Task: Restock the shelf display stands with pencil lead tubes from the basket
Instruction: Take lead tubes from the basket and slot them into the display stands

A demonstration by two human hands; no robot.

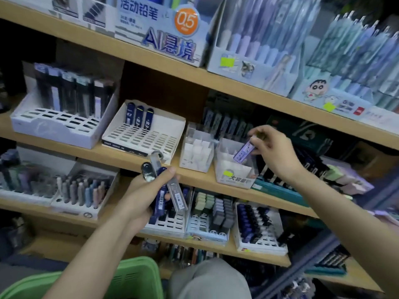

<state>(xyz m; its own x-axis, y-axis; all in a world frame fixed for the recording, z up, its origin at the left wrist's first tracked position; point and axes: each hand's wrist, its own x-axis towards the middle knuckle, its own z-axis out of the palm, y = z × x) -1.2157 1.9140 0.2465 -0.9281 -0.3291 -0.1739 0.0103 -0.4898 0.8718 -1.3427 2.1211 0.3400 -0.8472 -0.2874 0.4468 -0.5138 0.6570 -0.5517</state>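
While right grip (269, 147) pinches it, lilac tube (244, 153) tilts

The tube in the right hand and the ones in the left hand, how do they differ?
The lilac tube is one alone, pinched by the right hand; the bunch of tubes is several, gripped by the left hand. The lilac tube is pale purple, the bunch navy and clear. The lilac tube tilts over the white divided box; the bunch is lower. All are slim, flat cases.
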